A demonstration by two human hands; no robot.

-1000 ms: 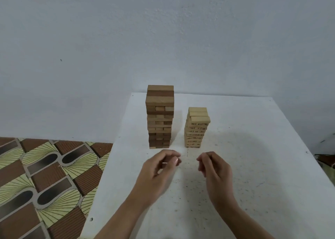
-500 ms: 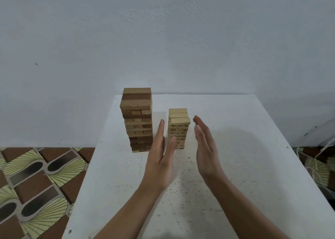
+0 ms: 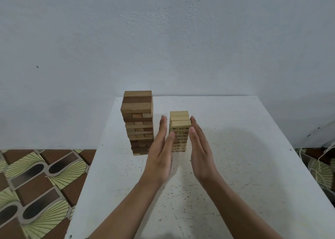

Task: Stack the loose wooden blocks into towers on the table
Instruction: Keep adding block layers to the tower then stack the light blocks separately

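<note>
Two block towers stand on the white table point(image 3: 235, 148). The larger tower point(image 3: 138, 122) mixes dark and light brown blocks and stands to the left. The small pale tower point(image 3: 179, 130) has printed numbers on its blocks, and its top layers sit slightly askew. My left hand point(image 3: 161, 151) is flat with straight fingers along the small tower's left side. My right hand point(image 3: 199, 151) is flat with straight fingers along its right side. Both palms face the tower, close to it or touching it. No loose blocks are in view.
A plain grey wall rises right behind the table's far edge. Patterned brown and green floor tiles point(image 3: 36, 184) lie below on the left. Loose white cords point(image 3: 324, 159) hang past the table's right edge.
Both hands uncurled, then reached forward with flat palms to either side of the small pale tower. The view has shifted a little; the towers stand as before.
</note>
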